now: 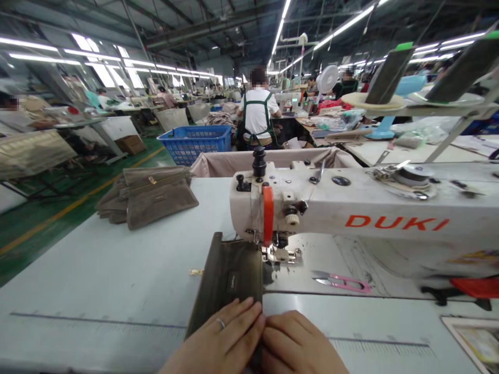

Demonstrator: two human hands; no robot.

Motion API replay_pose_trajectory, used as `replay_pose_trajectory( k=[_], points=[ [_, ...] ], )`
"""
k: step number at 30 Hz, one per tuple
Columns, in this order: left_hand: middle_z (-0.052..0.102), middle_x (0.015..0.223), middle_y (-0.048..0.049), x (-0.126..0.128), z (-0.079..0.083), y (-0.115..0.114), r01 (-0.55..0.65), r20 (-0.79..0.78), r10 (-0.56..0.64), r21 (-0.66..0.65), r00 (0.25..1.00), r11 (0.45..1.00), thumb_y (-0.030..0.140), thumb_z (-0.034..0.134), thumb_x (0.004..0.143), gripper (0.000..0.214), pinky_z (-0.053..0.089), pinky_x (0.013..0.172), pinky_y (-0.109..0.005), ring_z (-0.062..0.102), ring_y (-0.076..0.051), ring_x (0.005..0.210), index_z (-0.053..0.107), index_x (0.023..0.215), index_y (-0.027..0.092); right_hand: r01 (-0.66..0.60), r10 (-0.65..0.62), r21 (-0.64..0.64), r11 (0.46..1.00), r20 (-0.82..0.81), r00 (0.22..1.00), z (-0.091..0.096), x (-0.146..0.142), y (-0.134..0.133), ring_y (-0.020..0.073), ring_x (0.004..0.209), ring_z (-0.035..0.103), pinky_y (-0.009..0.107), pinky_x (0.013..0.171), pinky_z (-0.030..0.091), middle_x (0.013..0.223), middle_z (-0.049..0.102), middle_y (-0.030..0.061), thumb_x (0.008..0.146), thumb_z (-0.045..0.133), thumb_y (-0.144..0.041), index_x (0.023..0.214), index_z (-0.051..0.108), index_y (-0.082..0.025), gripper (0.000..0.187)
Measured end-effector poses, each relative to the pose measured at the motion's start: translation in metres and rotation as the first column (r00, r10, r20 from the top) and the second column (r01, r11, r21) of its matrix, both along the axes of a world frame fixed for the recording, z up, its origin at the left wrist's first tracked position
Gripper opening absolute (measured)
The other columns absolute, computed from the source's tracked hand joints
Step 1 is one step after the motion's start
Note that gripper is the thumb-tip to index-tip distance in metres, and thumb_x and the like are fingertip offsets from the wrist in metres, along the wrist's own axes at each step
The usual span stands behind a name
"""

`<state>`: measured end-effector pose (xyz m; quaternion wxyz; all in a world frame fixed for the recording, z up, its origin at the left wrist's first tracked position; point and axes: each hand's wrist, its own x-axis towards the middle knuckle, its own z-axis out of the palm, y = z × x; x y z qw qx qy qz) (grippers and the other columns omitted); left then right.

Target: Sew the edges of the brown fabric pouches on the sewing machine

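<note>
Two hands set at near edge of worktop (97, 280). Left hand (218, 345) laid flat, fingers (244, 317) stretched, near end of olive fabric panel (230, 278) pressed down, nothing gripped. Right hand (300, 345) placed alongside at panel's right edge, fingers curled; hold on edge cannot be told. Panel's long axis run straight away from fingers; far right corner tucked just beside presser foot (278, 253) of sewing machine (351, 213). Left hand nearer panel.

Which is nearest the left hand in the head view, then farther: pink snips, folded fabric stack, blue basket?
1. Pink snips, right of the left hand, on the machine bed.
2. Folded fabric stack, back left on the table.
3. Blue basket, beyond the table.
</note>
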<state>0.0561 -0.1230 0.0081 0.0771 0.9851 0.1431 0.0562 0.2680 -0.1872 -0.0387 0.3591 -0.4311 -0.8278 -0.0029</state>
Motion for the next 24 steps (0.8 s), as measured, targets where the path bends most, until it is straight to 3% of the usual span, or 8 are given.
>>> replay_pose_trajectory(
  k=[2,5,8,11,16,20,24],
  points=[
    [0.055,0.138,-0.0094,-0.009,-0.020,-0.012,-0.026,0.128,0.019,0.048,0.992,0.999,0.016,0.044,0.095,0.053,0.045,0.109,-0.037,0.053,-0.025,0.127,0.036,0.147,0.018,0.009,-0.008,0.033,0.999,-0.027,1.000,-0.001,-0.005,-0.012,0.0142,0.084,0.062,0.027,0.075,0.050,0.087,0.071,0.0002,0.097,0.052,-0.017,0.095,0.065,-0.020,0.013],
    [0.064,0.127,-0.0044,-0.014,-0.035,-0.020,-0.090,0.243,0.096,-0.033,0.965,0.995,0.016,0.039,0.097,0.046,0.047,0.107,-0.036,0.060,-0.022,0.118,0.046,0.141,0.028,0.019,-0.015,0.073,0.997,-0.052,0.999,0.005,-0.009,-0.024,0.0143,0.087,0.063,0.028,0.078,0.049,0.091,0.073,-0.0004,0.099,0.049,-0.017,0.098,0.066,-0.019,0.017],
    [0.068,0.116,-0.0031,-0.009,-0.029,-0.024,-0.158,0.209,0.184,-0.137,0.960,0.978,0.021,0.047,0.095,0.036,0.051,0.100,-0.035,0.063,-0.024,0.107,0.059,0.128,0.031,0.041,-0.036,0.072,0.997,-0.061,0.998,0.012,-0.008,-0.030,0.0142,0.084,0.062,0.028,0.077,0.049,0.089,0.072,-0.0002,0.100,0.048,-0.017,0.097,0.067,-0.018,0.019],
    [0.067,0.109,-0.0055,-0.002,-0.018,-0.028,-0.192,0.209,0.220,-0.148,0.953,0.970,0.020,0.046,0.096,0.030,0.053,0.093,-0.037,0.061,-0.025,0.099,0.063,0.120,0.027,0.058,-0.053,0.074,0.996,-0.071,0.996,0.013,-0.005,-0.034,0.0149,0.081,0.061,0.028,0.075,0.050,0.088,0.072,0.0003,0.100,0.045,-0.018,0.097,0.067,-0.019,0.022],
    [0.064,0.104,-0.0064,0.003,-0.010,-0.032,-0.160,0.296,0.196,-0.143,0.935,0.977,0.015,0.041,0.100,0.027,0.049,0.084,-0.034,0.055,-0.021,0.091,0.064,0.113,0.018,0.019,-0.010,0.086,0.996,-0.100,0.995,0.011,-0.003,-0.038,0.0171,0.085,0.061,0.030,0.075,0.050,0.093,0.072,0.0040,0.100,0.045,-0.019,0.098,0.068,-0.016,0.023],
    [0.064,0.103,-0.0036,0.003,-0.009,-0.031,-0.159,0.351,0.230,-0.219,0.908,0.963,0.012,0.046,0.099,0.022,0.046,0.085,-0.030,0.054,-0.018,0.092,0.065,0.110,0.020,0.015,-0.013,0.023,1.000,-0.109,0.994,0.011,-0.002,-0.040,0.0176,0.082,0.060,0.030,0.074,0.050,0.089,0.070,0.0040,0.097,0.048,-0.016,0.100,0.067,-0.016,0.020],
    [0.064,0.103,-0.0048,0.004,-0.009,-0.029,-0.138,0.344,0.201,-0.198,0.917,0.970,0.011,0.044,0.099,0.024,0.047,0.083,-0.030,0.055,-0.018,0.090,0.065,0.108,0.018,0.035,-0.028,0.071,0.997,-0.094,0.995,0.010,-0.005,-0.038,0.0177,0.078,0.059,0.031,0.070,0.049,0.084,0.069,0.0040,0.099,0.045,-0.018,0.097,0.068,-0.015,0.023]
  ],
)
